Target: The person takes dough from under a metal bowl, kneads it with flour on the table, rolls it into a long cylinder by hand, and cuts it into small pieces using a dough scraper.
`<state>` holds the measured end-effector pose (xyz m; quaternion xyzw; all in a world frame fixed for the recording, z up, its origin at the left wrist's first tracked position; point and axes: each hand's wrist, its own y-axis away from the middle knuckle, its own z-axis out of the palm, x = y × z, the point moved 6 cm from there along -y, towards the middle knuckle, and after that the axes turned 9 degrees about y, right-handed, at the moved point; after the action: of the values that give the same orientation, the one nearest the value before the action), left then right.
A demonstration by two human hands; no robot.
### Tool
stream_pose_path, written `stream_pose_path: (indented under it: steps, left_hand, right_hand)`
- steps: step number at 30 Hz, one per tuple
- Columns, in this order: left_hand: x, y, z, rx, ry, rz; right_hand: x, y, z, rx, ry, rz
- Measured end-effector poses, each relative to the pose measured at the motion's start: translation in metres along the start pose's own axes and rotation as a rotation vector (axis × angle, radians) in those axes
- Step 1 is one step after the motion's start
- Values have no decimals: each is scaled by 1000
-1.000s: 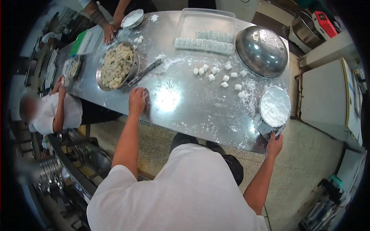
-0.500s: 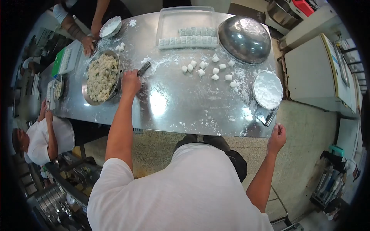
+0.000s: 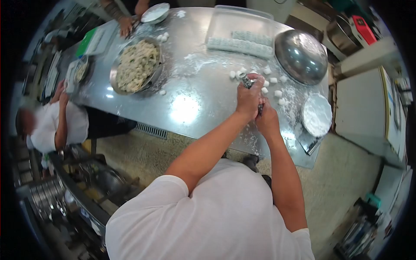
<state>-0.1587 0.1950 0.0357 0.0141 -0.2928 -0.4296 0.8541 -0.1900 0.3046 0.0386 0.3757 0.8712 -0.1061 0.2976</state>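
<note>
A short dark rolling pin, dusted with flour, is in my hands above the right half of the steel table. My left hand wraps around it, with one end sticking out past the fingers. Just below, my right hand closes on the lower end, its fingers partly hidden by my left hand. Several small white dough pieces lie around and beyond my hands, some of them covered from sight.
A bowl of filling stands at left, a bowl of flour at right beside a scraper. An overturned metal bowl and a plastic tray holding rows of pieces are behind. Two co-workers are at left.
My left hand has brought the rolling pin rightward from beside the filling bowl. My right hand has come in from the table's right edge to meet it. The view has shifted.
</note>
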Motion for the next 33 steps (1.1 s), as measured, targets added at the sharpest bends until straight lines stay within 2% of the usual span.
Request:
stream_pose_path:
  steps: [1,2,3,4,5,7,8,9,10,11,13,16,19,20,22,23,24,27,31,33]
  left_hand:
    - [0,-5,-8,93,-43,20]
    - [15,-6,-21,224,-14,75]
    - [42,-12,-36,269,-134,198]
    - [72,-18,-60,313,-259,311]
    - [108,-16,-80,340,-481,524]
    - [176,-7,-114,309,-1320,685]
    - [198,1,-132,197,-1718,937]
    - [211,11,-143,171,-2116,857]
    - [222,16,-167,201,-2349,775]
    - [232,12,-199,105,-2307,529]
    - [242,17,-197,169,-2183,488]
    - [213,0,-149,151,-2135,537]
    - [126,-41,-70,-252,-1857,653]
    - [87,-41,-22,-349,-1753,576]
    - [8,-61,32,-558,-1523,384]
    - [-29,-63,65,-659,-1541,335]
    - [-64,-73,82,-784,-1552,484]
    - [-137,-95,112,-843,-1545,349]
    - [-166,-104,105,-768,-1597,403]
    - [-151,-83,107,-863,-1741,596]
  right_hand:
    - [2,2,-2,-14,-4,-25]
    - [2,6,-3,-147,197,-7]
    - [7,17,-3,-280,397,21]
    - [14,29,-8,-289,390,18]
    - [27,44,-13,-341,405,60]
    - [52,66,-27,-371,429,122]
    - [66,78,-34,-340,418,111]
    - [81,87,-42,-309,410,107]
    - [92,93,-46,-305,377,132]
    - [105,98,-48,-286,383,169]
    - [116,102,-50,-212,319,75]
    - [122,103,-57,-195,276,111]
    - [131,108,-61,-176,235,111]
    - [132,109,-62,-157,218,98]
    - [137,111,-65,-154,225,85]
    - [137,111,-65,-154,229,72]
    - [137,108,-64,-151,226,52]
    - [139,108,-60,-176,247,61]
    - [139,108,-62,-196,247,76]
    - [143,110,-64,-185,221,89]
